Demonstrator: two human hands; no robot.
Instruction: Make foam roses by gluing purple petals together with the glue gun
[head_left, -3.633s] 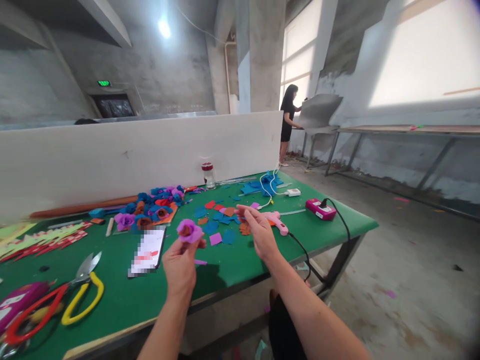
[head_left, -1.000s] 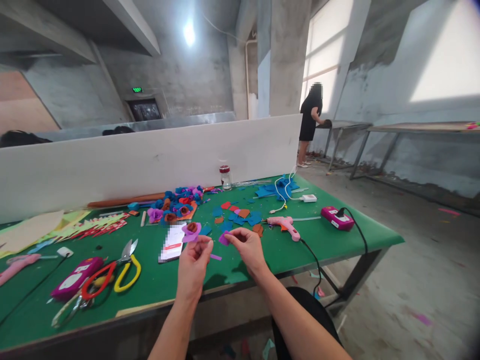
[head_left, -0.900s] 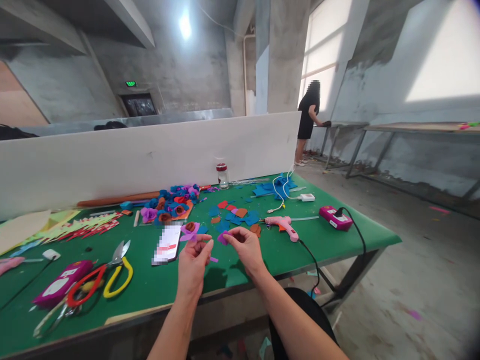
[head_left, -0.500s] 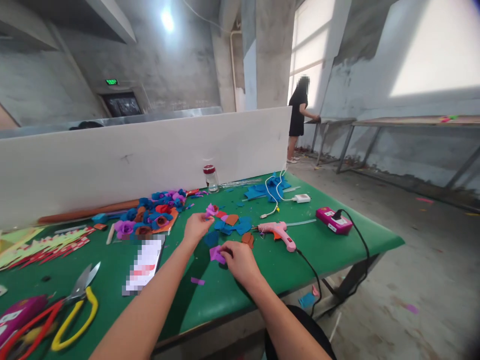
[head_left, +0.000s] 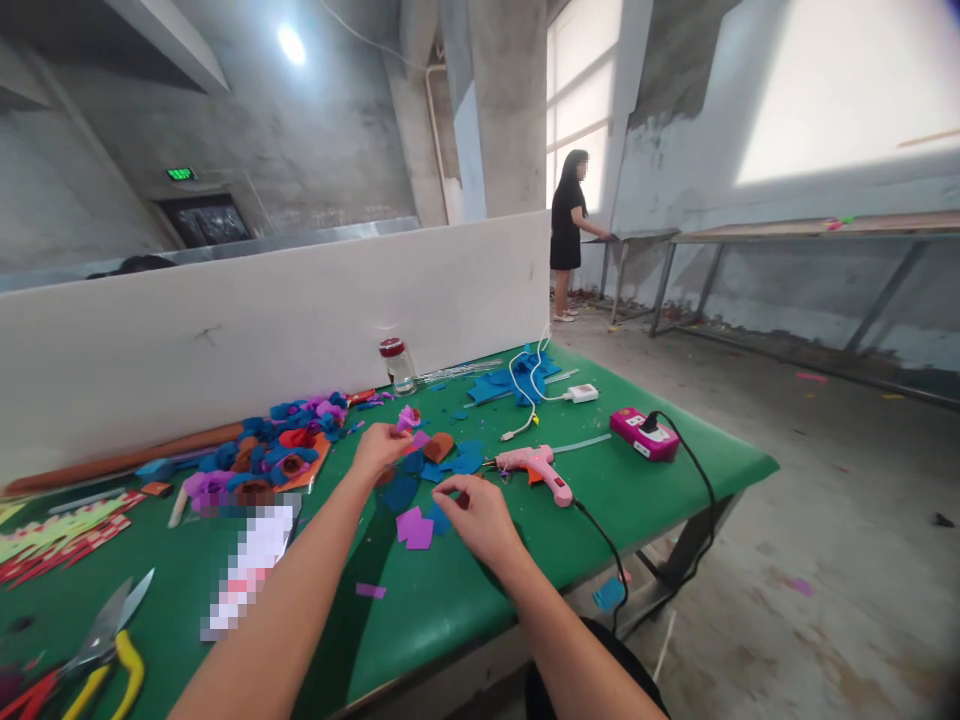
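My left hand [head_left: 380,452] pinches a small purple and brown paper flower [head_left: 409,418] between its fingertips, above the green tabletop. My right hand [head_left: 478,515] is bent over the loose petals, thumb and fingers closed together. Something brown shows in the gap of that hand, but whether it is gripped or lies behind I cannot tell. Purple paper pieces [head_left: 415,530] lie just left of the right hand. Blue petals [head_left: 461,458] and a brown petal [head_left: 439,447] are spread between the hands. Right of them rests a pink glue gun [head_left: 529,462].
Finished-looking flowers [head_left: 270,450] are heaped at the left back, near a glass jar [head_left: 397,368]. A phone [head_left: 251,565] and scissors [head_left: 105,640] lie at the left. A magenta power socket [head_left: 645,434] with a black cable sits right. A person [head_left: 570,215] stands beyond the white partition [head_left: 285,310].
My view has swung to the right. The right hand has moved off the purple pieces, which now lie flat on the table. The left hand still holds the flower.
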